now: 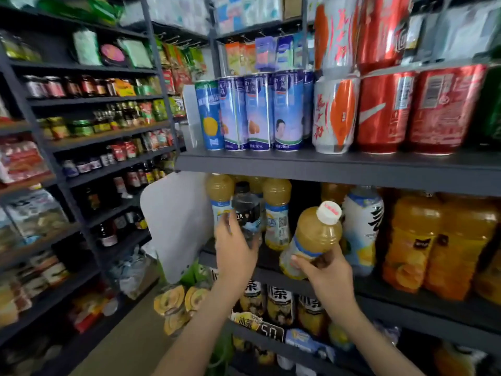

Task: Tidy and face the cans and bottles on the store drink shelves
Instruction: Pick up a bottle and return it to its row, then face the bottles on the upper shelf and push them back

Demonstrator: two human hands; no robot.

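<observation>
My left hand (234,246) grips a clear soda-water bottle (248,213) with a black cap and black label, upright at the left end of the middle drink shelf (273,263). My right hand (322,270) holds a yellow juice bottle (311,240) with a white cap, tilted to the right in front of that shelf. Behind them stand more yellow juice bottles (276,213) with blue-white labels. A white bottle (362,229) and orange juice bottles (414,240) stand to the right.
The upper shelf (325,165) carries blue cans (260,112), a white-orange can (334,115) and red cola cans (385,112), some stacked. Tea bottles (279,305) fill the shelf below. A white side panel (176,223) hangs left of the shelf. Dark racks of jars line the left aisle.
</observation>
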